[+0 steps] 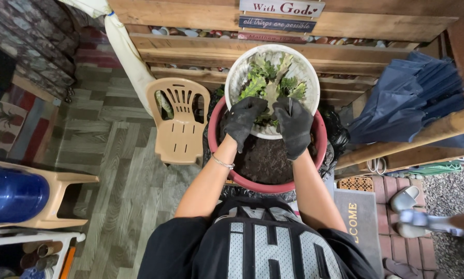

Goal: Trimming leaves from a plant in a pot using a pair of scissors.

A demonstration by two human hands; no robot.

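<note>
A white pot [237,70] with a green leafy plant [267,77] sits tilted over a red basin [321,144] full of dark soil [265,160]. My left hand [242,120], in a black glove, rests on the near rim of the white pot at the plant's base. Beside it, my right hand [294,126], also gloved in black, grips the same near side of the pot, fingers curled by the plant's stem. Whether the hands hold the pot or the plant cannot be told. A thin bracelet [223,164] circles my left wrist.
A beige plastic chair [179,119] stands left of the basin. A folded dark blue umbrella [413,98] leans at the right. Wooden slats [242,49] rise behind the pot. A grey doormat [357,219] and sandals [405,199] lie at the lower right, a blue container [9,194] at the left.
</note>
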